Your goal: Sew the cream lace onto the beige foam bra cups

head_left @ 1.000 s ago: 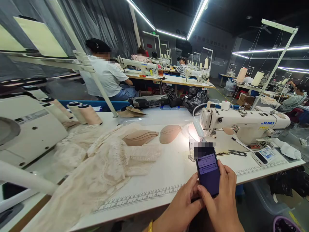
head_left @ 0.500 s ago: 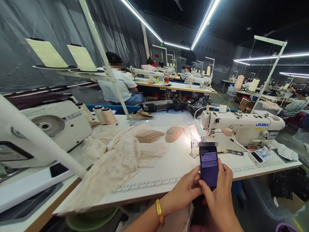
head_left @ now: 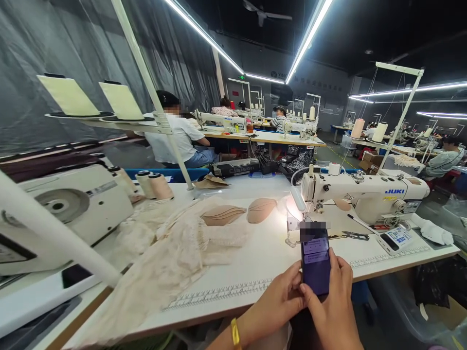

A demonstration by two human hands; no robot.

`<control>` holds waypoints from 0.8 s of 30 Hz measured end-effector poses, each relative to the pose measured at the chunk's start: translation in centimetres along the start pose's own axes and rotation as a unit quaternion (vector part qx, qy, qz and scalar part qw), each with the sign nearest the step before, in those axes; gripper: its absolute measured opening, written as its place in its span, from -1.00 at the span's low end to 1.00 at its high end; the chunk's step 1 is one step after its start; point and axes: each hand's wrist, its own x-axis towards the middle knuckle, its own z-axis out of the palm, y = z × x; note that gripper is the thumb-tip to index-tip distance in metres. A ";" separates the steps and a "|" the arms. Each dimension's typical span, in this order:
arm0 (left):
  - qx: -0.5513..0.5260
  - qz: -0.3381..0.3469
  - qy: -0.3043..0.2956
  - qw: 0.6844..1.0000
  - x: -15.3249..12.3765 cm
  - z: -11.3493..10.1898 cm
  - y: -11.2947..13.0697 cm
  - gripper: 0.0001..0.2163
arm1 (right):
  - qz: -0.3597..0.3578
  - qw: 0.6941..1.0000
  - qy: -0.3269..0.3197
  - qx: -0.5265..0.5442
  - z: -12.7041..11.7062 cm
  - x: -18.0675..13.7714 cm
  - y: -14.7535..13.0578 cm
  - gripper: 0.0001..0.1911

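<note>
A dark smartphone (head_left: 315, 272) with a lit screen is held upright over the front edge of the sewing table (head_left: 251, 257). My left hand (head_left: 282, 299) is closed on its left side, thumb bent inward and some fingers hidden behind. On the other side my right hand (head_left: 333, 294) wraps round the phone, its thumb at the lower left of the screen. Just beyond the phone stands a white JUKI sewing machine (head_left: 361, 194) with its lamp shining on the needle area. To the left lie two beige cup-shaped fabric pieces (head_left: 261, 210) and a heap of cream lace fabric (head_left: 164, 253).
Thread snips (head_left: 355, 236), a white pen (head_left: 361, 221) and a white device (head_left: 396, 239) lie by the machine. A printed ruler (head_left: 222, 293) runs along the front edge. Thread cones (head_left: 161, 187) and another machine (head_left: 69, 209) stand at left. Co-workers sit farther back.
The view has tilted up slightly, so the table and phone sit a little lower in the picture. Both hands keep the same hold on the phone.
</note>
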 end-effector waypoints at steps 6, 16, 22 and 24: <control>0.053 0.001 0.016 0.998 -0.4 -0.1 0.5 -0.42 | 0.020 1.000 0.009 -0.019 0.6 -0.2 -0.4 -0.15; 0.041 0.012 0.034 0.999 -0.6 0.1 -0.6 -0.45 | 0.041 0.999 -0.003 -0.014 0.7 0.0 -1.1 -0.20; 0.116 0.008 0.032 0.993 -0.5 0.0 -0.8 -0.46 | 0.010 0.999 0.006 -0.048 0.1 0.5 -0.8 -0.21; 0.120 0.010 0.034 0.992 -0.7 -0.2 -1.4 -0.44 | -0.009 0.997 0.016 -0.073 -0.4 0.7 -0.2 -0.18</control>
